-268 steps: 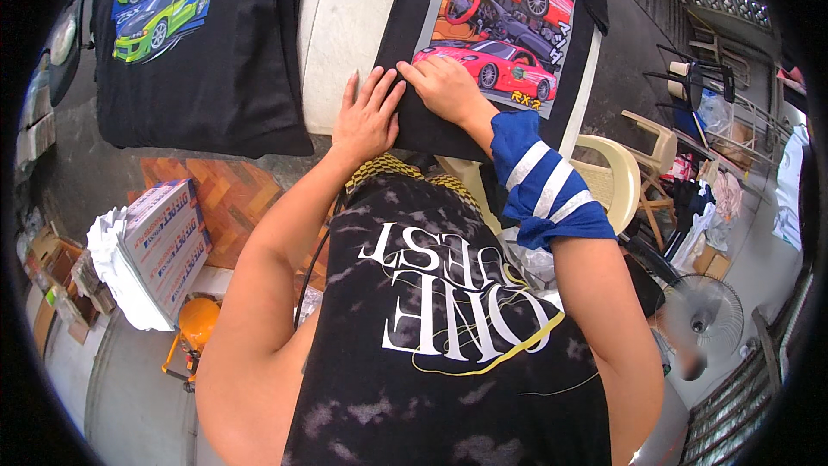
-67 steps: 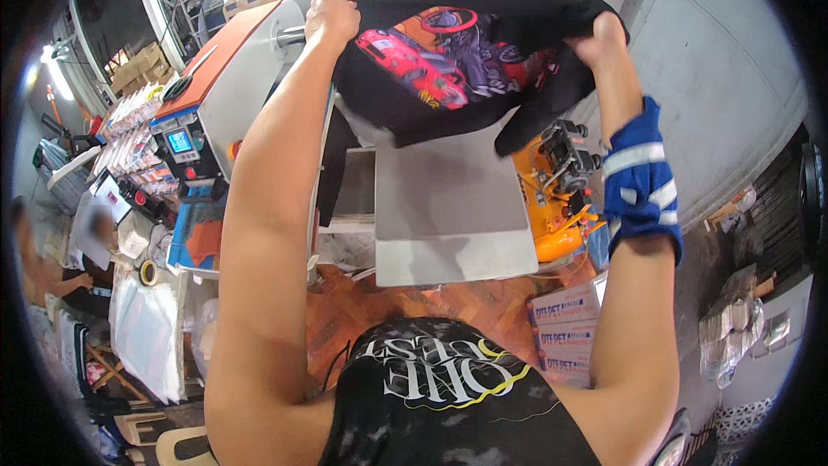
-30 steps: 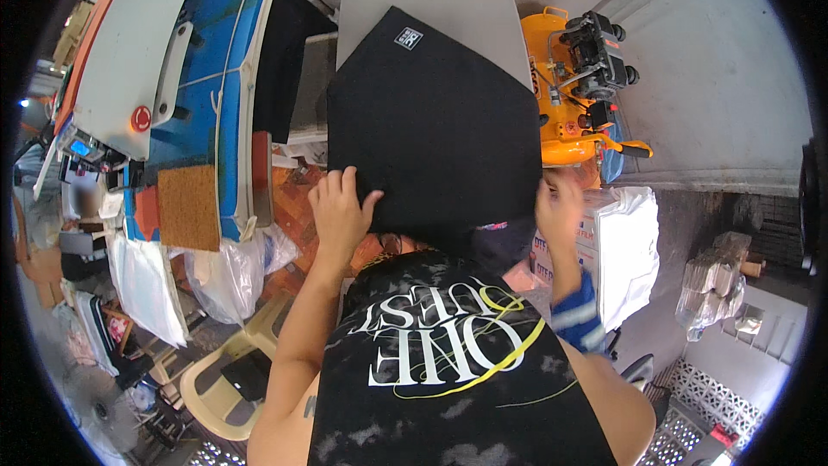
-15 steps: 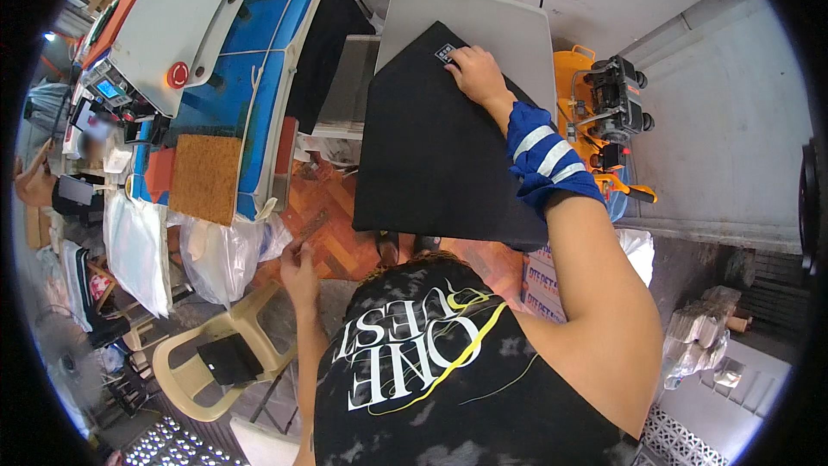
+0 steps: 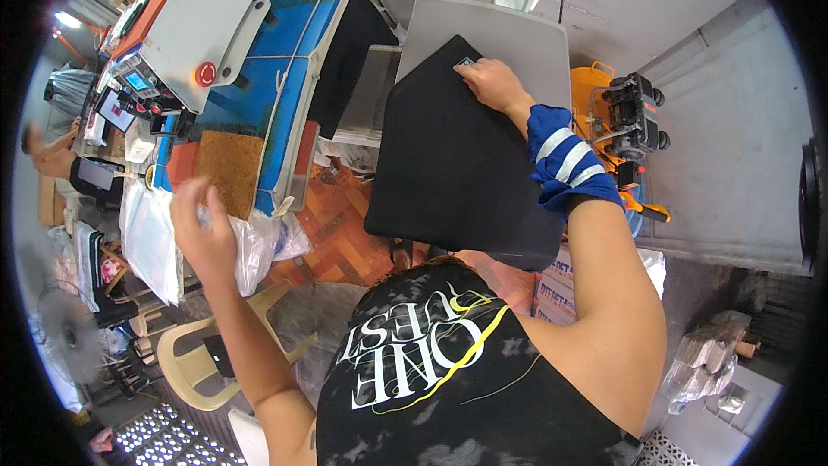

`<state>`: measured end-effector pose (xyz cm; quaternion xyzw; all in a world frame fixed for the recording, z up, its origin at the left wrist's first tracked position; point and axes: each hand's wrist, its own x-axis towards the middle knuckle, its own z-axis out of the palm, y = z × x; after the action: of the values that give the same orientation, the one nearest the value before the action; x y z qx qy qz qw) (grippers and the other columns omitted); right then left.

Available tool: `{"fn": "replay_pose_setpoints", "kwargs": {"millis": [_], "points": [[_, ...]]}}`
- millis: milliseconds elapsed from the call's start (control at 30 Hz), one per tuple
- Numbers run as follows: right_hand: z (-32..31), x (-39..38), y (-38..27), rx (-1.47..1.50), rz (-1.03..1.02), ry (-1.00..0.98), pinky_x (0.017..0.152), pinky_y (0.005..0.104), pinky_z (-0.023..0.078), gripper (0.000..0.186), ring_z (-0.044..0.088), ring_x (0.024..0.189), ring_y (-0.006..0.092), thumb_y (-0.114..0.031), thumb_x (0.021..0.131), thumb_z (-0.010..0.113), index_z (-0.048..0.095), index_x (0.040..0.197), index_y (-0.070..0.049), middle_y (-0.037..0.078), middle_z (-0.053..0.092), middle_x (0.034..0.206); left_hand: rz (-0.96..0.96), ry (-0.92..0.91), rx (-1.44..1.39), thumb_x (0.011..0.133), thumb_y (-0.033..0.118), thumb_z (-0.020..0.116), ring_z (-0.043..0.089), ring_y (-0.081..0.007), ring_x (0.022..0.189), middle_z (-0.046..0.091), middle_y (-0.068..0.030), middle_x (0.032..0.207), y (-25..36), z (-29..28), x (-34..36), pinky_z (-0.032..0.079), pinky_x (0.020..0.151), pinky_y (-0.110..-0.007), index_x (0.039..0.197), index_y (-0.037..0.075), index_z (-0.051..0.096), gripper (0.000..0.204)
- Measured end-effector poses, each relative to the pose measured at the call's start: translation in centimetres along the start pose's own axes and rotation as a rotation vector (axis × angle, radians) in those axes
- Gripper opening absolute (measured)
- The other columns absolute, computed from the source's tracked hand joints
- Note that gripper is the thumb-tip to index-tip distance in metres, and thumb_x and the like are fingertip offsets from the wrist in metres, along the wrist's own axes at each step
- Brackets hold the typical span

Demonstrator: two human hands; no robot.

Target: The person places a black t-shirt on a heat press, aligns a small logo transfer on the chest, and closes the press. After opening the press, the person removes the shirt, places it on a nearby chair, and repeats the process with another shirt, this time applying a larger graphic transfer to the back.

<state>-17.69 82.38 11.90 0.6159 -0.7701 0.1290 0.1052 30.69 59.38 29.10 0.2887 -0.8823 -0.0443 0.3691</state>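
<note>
A black cloth [image 5: 470, 160] lies spread over a grey flat board [image 5: 517, 34], its far end narrowing to a blunt point. At that far end sits a small dark label with white markings [image 5: 466, 61], partly covered by my fingers. My right hand [image 5: 496, 86] rests there with its fingers curled together at the label; whether they pinch anything is hidden. A blue sleeve with pale stripes [image 5: 565, 155] is bunched round my right forearm. My left hand [image 5: 205, 229] is raised in the air, fingers apart and nothing in it, just in front of a brown rough-surfaced pad [image 5: 228, 168].
To the left stands a blue-topped machine [image 5: 259, 103] with a red button [image 5: 204, 74] and a small screen. An orange machine [image 5: 595, 112] is right of the board. A beige plastic chair [image 5: 194, 371] stands lower left. Another person [image 5: 60, 151] is at far left.
My left hand has risen and swung left and away from my body, its fingers spreading. My right hand stays at the label and covers more of it. The whole view has shifted slightly.
</note>
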Motion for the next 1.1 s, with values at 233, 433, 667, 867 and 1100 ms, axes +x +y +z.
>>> {"fn": "replay_pose_setpoints", "kwargs": {"millis": [233, 433, 667, 867, 1100], "points": [[-0.4, 0.5, 0.0, 0.153, 0.137, 0.0, 0.088, 0.0491, 0.055, 0.03, 0.07, 0.099, 0.0377, -0.008, 0.092, 0.062, 0.071, 0.121, -0.01, 0.017, 0.074, 0.103, -0.003, -0.033, 0.219, 0.096, 0.025, 0.07, 0.056, -0.0388, 0.128, 0.06, -0.0193, 0.136, -7.7, 3.8, 7.2, 0.04, 0.111, -0.052, 0.133, 0.003, 0.06, 0.044], [1.0, -0.2, 1.4, 0.3, 0.321, 0.235, 0.091, 0.0489, 0.055, 0.024, 0.07, 0.1, 0.0407, -0.011, 0.093, 0.061, 0.074, 0.113, -0.006, 0.019, 0.074, 0.107, -0.178, -0.282, 0.518, 0.091, 0.048, 0.071, 0.046, -0.0418, 0.139, 0.056, -0.0231, 0.141, -7.6, 4.7, 8.7, 0.03, 0.117, -0.063, 0.141, 0.002, 0.052, 0.07], [-3.4, 0.1, 2.2, 0.43, 0.947, 0.757, 0.086, 0.0446, 0.057, 0.024, 0.072, 0.096, 0.0364, -0.016, 0.088, 0.066, 0.075, 0.107, -0.005, 0.019, 0.075, 0.105, -0.398, -0.351, 0.627, 0.084, 0.046, 0.073, 0.041, -0.0406, 0.145, 0.05, -0.0219, 0.15, -4.2, 6.6, 10.0, 0.03, 0.119, -0.06, 0.143, 0.0, 0.048, 0.079], [-7.9, -1.8, -15.2, 0.88, 0.337, 0.484, 0.075, 0.0349, 0.057, 0.017, 0.071, 0.08, 0.0239, -0.006, 0.084, 0.067, 0.076, 0.098, -0.003, 0.014, 0.072, 0.091, -0.37, -0.308, 0.617, 0.087, 0.051, 0.065, 0.047, -0.0418, 0.14, 0.055, -0.0251, 0.144, -2.1, 4.9, 9.5, 0.032, 0.117, -0.057, 0.135, -0.004, 0.056, 0.074], [-13.7, -0.5, -24.5, 0.987, 0.007, 0.345, 0.07, 0.0292, 0.056, 0.014, 0.07, 0.081, 0.0172, 0.003, 0.085, 0.069, 0.073, 0.098, -0.001, 0.01, 0.07, 0.093, 0.161, -0.044, -0.142, 0.091, 0.044, 0.073, 0.057, -0.042, 0.127, 0.065, -0.0236, 0.132, 7.4, 5.1, 1.0, 0.038, 0.114, -0.052, 0.131, -0.003, 0.064, 0.062]]}}
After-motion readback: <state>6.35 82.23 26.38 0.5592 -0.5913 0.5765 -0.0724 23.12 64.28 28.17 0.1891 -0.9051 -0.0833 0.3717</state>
